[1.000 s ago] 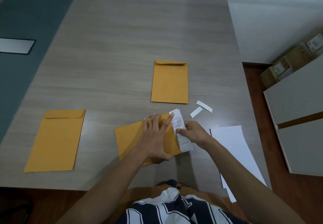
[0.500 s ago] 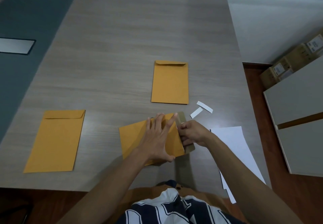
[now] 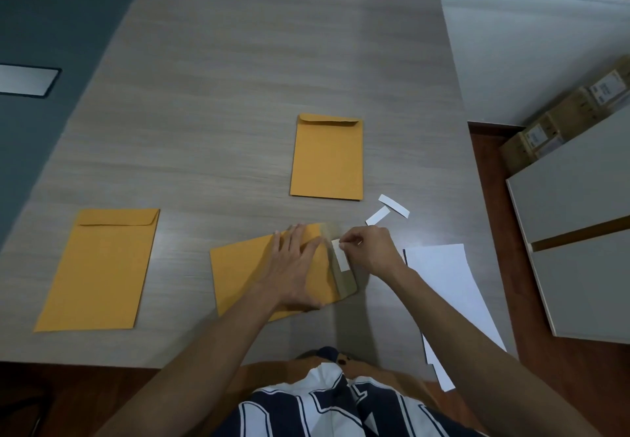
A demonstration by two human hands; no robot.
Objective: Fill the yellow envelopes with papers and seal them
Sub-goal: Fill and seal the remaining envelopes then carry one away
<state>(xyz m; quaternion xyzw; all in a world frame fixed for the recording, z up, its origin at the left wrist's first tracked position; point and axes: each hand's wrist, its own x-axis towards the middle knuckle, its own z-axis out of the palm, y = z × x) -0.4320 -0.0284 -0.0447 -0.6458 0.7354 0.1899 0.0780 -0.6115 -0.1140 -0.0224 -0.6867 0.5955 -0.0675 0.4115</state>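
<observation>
A yellow envelope [image 3: 238,273] lies tilted near the table's front edge, its flap [image 3: 344,279] open toward the right. My left hand [image 3: 296,262] presses flat on it with fingers spread. My right hand [image 3: 368,249] pinches the top end of a white peel-off strip [image 3: 342,255] on the flap. Two more yellow envelopes lie flat with flaps folded down: one at the left [image 3: 99,269], one in the middle [image 3: 327,158]. A stack of white papers [image 3: 450,286] lies to the right of my right hand.
Two loose white strips [image 3: 388,211] lie on the table just beyond my right hand. The wooden table [image 3: 238,78] ends at the right near grey cabinets [image 3: 579,232]. Cardboard boxes [image 3: 562,119] sit on the floor behind them.
The white paper that stuck out of the envelope has gone inside. The flap now lies open, and my right hand has taken hold of the strip on it. The left hand stayed pressed down.
</observation>
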